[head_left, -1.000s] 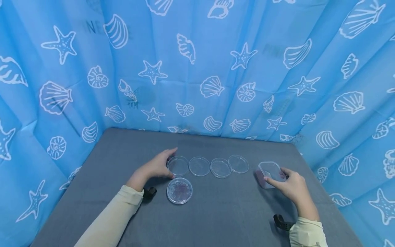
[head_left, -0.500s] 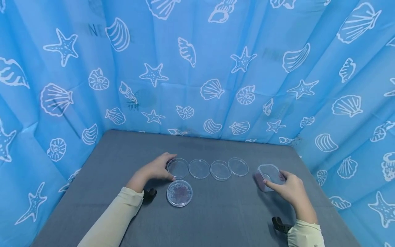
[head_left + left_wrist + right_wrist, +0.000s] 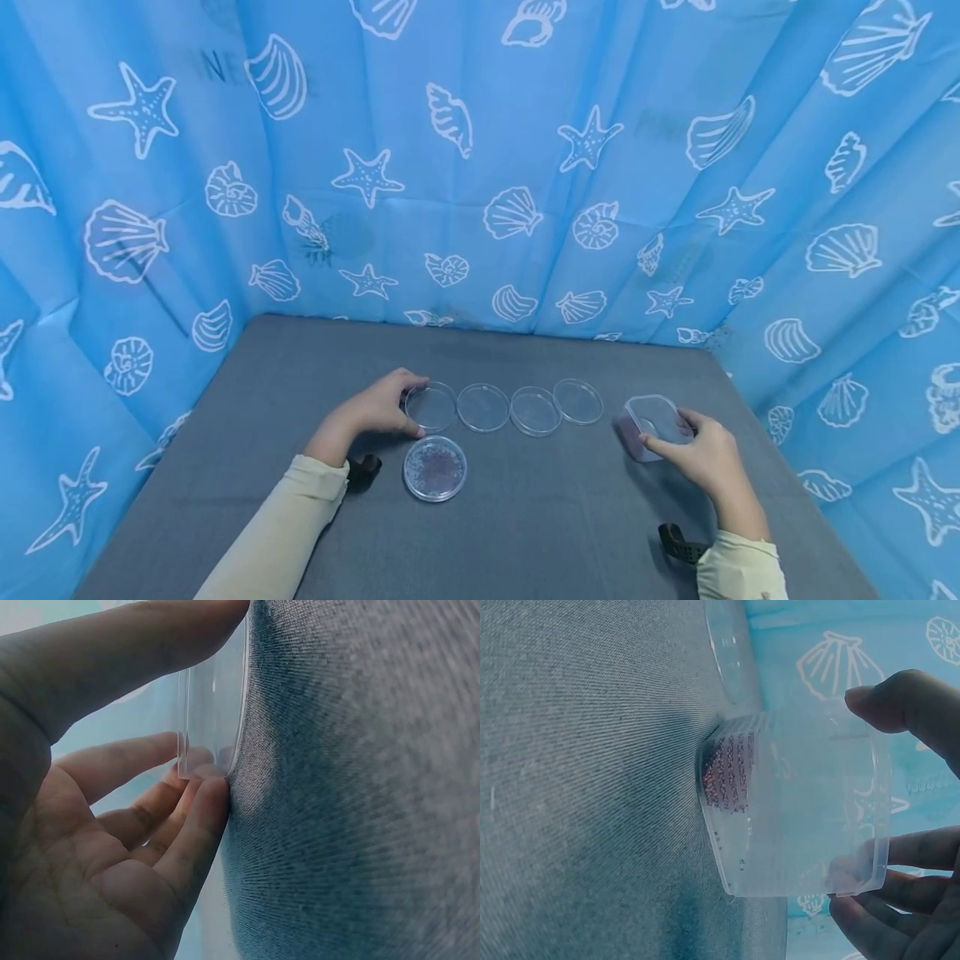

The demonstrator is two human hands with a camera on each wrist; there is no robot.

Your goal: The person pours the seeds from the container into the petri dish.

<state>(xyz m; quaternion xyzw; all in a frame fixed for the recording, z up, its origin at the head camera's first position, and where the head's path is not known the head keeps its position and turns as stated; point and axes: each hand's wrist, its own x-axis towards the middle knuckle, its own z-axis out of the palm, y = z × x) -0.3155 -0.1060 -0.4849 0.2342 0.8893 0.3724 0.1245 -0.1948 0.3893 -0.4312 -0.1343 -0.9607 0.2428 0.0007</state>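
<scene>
My left hand (image 3: 378, 406) grips the leftmost clear petri dish (image 3: 431, 407) at its rim, thumb on the near side and fingers on the far side. In the left wrist view, that dish (image 3: 214, 712) is right at the grey cloth. My right hand (image 3: 703, 450) holds a clear plastic box (image 3: 637, 437) by its upper edge, the thumb on one side and fingers on the other. Small dark pinkish beads (image 3: 727, 772) are heaped toward one side of the box's bottom, seen through its wall.
Three more clear petri dishes, left (image 3: 483, 408), middle (image 3: 536, 412) and right (image 3: 578, 402), continue the row. A dish with whitish specks (image 3: 435, 469) sits in front of the held one. A blue shell-patterned curtain (image 3: 480, 167) stands behind the grey table (image 3: 510, 533).
The left fingers have come down closer to the dish's far rim. The right hand keeps its grip on the box, and the head view has shifted slightly.
</scene>
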